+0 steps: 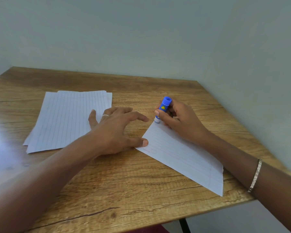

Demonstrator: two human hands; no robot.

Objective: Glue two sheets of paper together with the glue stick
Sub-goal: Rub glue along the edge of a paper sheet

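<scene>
My right hand (180,120) grips the glue stick (164,108), seemingly touching a corner of the sheet (183,157) (left hand (114,126) spread, pinning it); next: even strokes.

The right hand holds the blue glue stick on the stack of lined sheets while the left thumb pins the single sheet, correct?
No. In the head view the right hand holds the blue glue stick on the far corner of the single sheet, not the stack of lined sheets. The left hand does pin that sheet with its thumb.
</scene>
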